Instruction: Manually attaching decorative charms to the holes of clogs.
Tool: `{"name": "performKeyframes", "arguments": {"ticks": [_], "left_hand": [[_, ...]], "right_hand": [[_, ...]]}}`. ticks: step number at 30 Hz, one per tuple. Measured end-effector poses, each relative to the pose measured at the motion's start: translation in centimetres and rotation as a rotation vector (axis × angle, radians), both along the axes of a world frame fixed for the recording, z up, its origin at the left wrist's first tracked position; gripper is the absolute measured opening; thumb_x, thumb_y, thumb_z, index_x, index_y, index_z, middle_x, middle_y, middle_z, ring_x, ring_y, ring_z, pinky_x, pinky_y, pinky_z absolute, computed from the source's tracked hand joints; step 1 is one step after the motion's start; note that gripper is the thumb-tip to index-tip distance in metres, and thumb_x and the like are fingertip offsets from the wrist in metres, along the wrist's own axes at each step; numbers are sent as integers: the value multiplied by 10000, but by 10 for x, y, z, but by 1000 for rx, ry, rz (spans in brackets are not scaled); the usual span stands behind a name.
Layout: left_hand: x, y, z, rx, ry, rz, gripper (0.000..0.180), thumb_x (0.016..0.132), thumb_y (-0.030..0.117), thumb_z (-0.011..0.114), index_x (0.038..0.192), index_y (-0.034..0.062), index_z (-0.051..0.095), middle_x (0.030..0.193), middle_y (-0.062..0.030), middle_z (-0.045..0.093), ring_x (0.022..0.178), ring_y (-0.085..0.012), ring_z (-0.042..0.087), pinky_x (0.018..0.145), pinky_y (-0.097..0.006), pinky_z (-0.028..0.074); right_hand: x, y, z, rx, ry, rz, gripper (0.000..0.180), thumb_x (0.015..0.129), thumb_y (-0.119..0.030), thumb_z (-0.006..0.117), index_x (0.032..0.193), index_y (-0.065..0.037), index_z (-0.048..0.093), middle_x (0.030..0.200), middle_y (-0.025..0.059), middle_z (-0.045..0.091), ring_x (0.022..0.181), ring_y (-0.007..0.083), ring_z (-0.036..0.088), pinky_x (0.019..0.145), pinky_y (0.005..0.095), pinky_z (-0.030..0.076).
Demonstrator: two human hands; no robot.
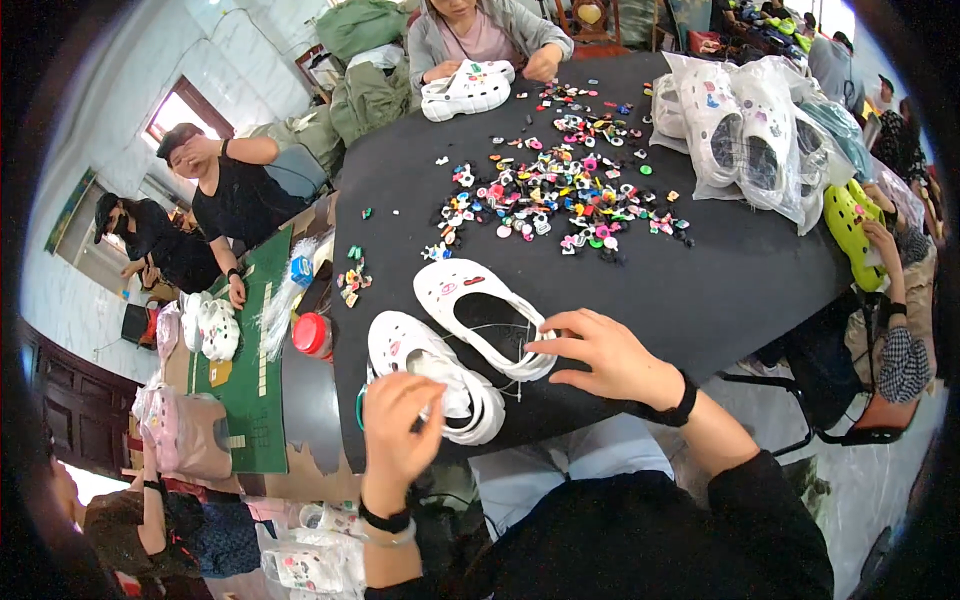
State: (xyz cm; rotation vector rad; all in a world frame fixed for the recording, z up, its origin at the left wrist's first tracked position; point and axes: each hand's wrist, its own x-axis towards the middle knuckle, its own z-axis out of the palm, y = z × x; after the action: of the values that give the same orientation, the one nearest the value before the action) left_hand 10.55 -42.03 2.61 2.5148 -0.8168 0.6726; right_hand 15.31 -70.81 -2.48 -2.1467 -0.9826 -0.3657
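Two white clog shoes lie side by side near the front edge of a black table [720,280]. My left hand [398,425] is closed over the heel end of the nearer left clog [415,350], with a green-handled tool just visible beside it. My right hand [600,355] pinches the rim of the right clog [480,300] at its heel strap, where a thin thread or tie shows. Small coloured charms sit on the toe of the right clog.
A spread of several small coloured shoe charms [560,195] covers the table's middle. Bagged white clogs [745,130] are stacked at the far right. A person across the table holds another white clog [468,88]. A red-lidded jar [312,335] stands left; other people work nearby.
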Motion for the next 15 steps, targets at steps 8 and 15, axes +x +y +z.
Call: {"name": "performKeyframes", "arguments": {"ticks": [8, 15], "left_hand": [[-45, -33, -61, -24, 77, 298, 354, 667, 194, 816, 935, 75, 618, 940, -76, 600, 898, -273, 560, 836, -397, 385], [-50, -14, -78, -37, 49, 302, 339, 661, 187, 811, 893, 71, 593, 952, -89, 566, 952, -293, 545, 890, -426, 374]], "right_hand": [[38, 28, -10, -149, 8, 69, 126, 833, -257, 694, 896, -156, 735, 787, 52, 673, 784, 227, 670, 706, 359, 515], [48, 35, 11, 171, 353, 41, 165, 875, -268, 676, 933, -121, 724, 844, 69, 698, 700, 225, 659, 623, 324, 510]]}}
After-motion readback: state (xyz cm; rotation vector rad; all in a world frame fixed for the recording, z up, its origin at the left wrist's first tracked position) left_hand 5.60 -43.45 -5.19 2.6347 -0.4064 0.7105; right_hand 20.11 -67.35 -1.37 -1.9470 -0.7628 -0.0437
